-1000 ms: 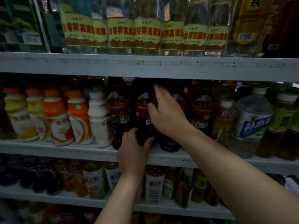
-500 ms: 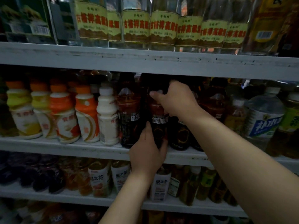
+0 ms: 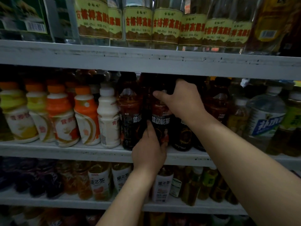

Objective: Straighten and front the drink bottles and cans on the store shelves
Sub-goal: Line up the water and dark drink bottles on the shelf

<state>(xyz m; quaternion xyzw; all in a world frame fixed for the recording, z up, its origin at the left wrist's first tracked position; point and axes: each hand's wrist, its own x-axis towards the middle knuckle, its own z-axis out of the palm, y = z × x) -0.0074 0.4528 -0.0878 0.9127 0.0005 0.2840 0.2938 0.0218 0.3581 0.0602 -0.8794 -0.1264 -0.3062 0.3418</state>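
Bottle: the dark bottle (image 3: 160, 115) with the black label is upright at the front of the middle shelf (image 3: 65, 151), label towards me, between two like bottles. Its base is hidden behind my left hand, so I cannot tell whether it rests on the shelf.
Left hand: my left hand (image 3: 149, 154) grips the bottle's lower part from the front. The thumb points up along its left side and the fingers curl round its right side.
Left arm: the bare forearm rises steeply from the bottom edge, crossing in front of the lower shelf (image 3: 48, 202).
Right hand: my right hand (image 3: 181, 101) grips the bottle's shoulder and neck. The thumb lies across the front, pointing left, and the fingers curl over the top into the dark under the upper shelf (image 3: 146, 64). The cap is hidden.
Right arm: the bare forearm runs from the lower right corner up and to the left, passing in front of the third dark bottle (image 3: 182, 137).
Grip: both hands are closed round the one bottle, one low and one high.
Left neighbours: a second dark bottle (image 3: 130, 121) just beside it, then a white bottle (image 3: 108, 118), then orange-capped bottles (image 3: 61, 115).
Right neighbours: a water bottle (image 3: 265, 118) near the edge.
Above: clear bottles (image 3: 138, 25) with yellow labels, in a row.
Below: tea bottles (image 3: 99, 181) with white labels.
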